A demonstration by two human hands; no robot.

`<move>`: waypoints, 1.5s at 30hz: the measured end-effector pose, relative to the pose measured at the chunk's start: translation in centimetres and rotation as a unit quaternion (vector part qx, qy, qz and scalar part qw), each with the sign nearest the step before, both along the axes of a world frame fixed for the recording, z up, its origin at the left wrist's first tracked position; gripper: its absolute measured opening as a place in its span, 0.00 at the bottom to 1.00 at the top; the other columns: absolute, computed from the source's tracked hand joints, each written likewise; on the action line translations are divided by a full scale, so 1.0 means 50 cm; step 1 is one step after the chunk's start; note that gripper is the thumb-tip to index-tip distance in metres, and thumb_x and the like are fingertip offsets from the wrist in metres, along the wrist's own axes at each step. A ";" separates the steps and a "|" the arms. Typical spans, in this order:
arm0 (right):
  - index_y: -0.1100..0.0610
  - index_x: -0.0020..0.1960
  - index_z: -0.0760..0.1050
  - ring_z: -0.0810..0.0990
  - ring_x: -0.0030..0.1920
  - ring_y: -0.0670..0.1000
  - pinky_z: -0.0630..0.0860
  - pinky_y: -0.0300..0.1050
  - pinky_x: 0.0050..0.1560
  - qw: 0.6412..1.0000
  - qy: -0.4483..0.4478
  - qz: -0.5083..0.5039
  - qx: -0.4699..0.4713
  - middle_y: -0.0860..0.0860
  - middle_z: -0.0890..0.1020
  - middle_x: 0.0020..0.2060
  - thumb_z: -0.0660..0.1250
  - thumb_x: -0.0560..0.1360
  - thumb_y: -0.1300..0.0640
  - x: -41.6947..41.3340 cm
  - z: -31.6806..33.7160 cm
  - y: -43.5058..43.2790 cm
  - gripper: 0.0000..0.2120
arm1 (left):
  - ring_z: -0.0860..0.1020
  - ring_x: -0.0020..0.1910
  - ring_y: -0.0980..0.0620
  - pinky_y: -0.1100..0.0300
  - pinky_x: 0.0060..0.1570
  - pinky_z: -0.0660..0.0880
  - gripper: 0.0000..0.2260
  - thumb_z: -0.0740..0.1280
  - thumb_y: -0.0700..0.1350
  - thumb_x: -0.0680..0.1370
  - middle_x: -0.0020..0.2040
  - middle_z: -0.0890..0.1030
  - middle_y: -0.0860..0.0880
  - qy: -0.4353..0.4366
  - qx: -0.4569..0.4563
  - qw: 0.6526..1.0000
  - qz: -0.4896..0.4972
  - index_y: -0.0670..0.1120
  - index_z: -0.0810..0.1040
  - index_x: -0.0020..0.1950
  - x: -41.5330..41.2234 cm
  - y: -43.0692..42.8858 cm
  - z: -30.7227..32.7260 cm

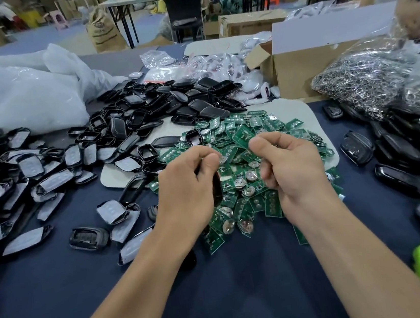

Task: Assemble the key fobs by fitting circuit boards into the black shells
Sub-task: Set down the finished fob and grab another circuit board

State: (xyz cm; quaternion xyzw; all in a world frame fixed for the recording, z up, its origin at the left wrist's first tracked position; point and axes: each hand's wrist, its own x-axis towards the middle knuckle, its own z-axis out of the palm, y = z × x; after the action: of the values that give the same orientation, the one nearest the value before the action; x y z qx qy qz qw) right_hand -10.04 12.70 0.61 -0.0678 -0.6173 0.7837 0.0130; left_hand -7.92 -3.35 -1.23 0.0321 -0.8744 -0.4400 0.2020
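Left hand (188, 185) grips a black shell (217, 186) edge-on above the circuit boards (245, 132), likely ready for loading. Right hand (290, 167) is curled beside it; whether it holds anything is unclear.

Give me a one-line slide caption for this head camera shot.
Left hand grips a black shell, right hand curled over the heap of green circuit boards.
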 end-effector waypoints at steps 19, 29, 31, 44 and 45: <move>0.60 0.49 0.79 0.82 0.28 0.51 0.73 0.39 0.26 0.993 -0.017 0.056 -0.102 0.58 0.84 0.35 0.65 0.81 0.68 0.009 0.006 -0.015 0.06 | 0.76 0.31 0.56 0.56 0.31 0.73 0.13 0.61 0.50 0.73 0.31 0.79 0.57 -0.035 0.263 0.964 0.022 0.53 0.86 0.38 -0.001 0.013 0.017; 0.47 0.39 0.87 0.82 0.37 0.44 0.79 0.39 0.42 0.993 0.080 -0.019 0.085 0.46 0.86 0.35 0.76 0.74 0.63 0.001 -0.008 -0.020 0.11 | 0.88 0.38 0.49 0.60 0.37 0.83 0.12 0.70 0.36 0.80 0.40 0.88 0.50 -0.034 0.289 0.957 0.009 0.53 0.86 0.50 -0.005 0.007 0.022; 0.44 0.39 0.87 0.84 0.39 0.46 0.82 0.44 0.49 0.991 0.092 -0.017 0.091 0.47 0.87 0.36 0.77 0.73 0.62 0.003 -0.011 -0.023 0.12 | 0.88 0.41 0.47 0.60 0.38 0.83 0.13 0.67 0.34 0.81 0.43 0.89 0.48 -0.047 0.332 0.941 -0.035 0.50 0.86 0.53 -0.001 0.010 0.028; 0.52 0.40 0.82 0.76 0.27 0.46 0.73 0.38 0.30 0.991 0.097 -0.081 0.047 0.47 0.82 0.30 0.77 0.73 0.65 -0.005 -0.005 -0.007 0.09 | 0.88 0.46 0.44 0.58 0.41 0.84 0.17 0.61 0.29 0.82 0.47 0.79 0.35 -0.071 0.408 0.905 -0.096 0.45 0.85 0.60 -0.001 0.004 0.032; 0.53 0.41 0.82 0.75 0.27 0.46 0.72 0.37 0.28 0.992 0.085 -0.088 0.019 0.48 0.81 0.30 0.76 0.74 0.66 -0.007 -0.003 -0.004 0.09 | 0.88 0.46 0.44 0.58 0.40 0.84 0.18 0.61 0.29 0.82 0.48 0.81 0.35 -0.072 0.410 0.905 -0.093 0.46 0.85 0.59 -0.002 0.004 0.034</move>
State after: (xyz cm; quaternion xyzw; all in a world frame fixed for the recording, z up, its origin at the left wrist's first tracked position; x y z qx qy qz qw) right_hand -10.41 12.51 0.44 -0.0554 -0.6202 0.7706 0.1356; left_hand -8.02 -3.15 0.46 0.0626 -0.6284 -0.7726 0.0656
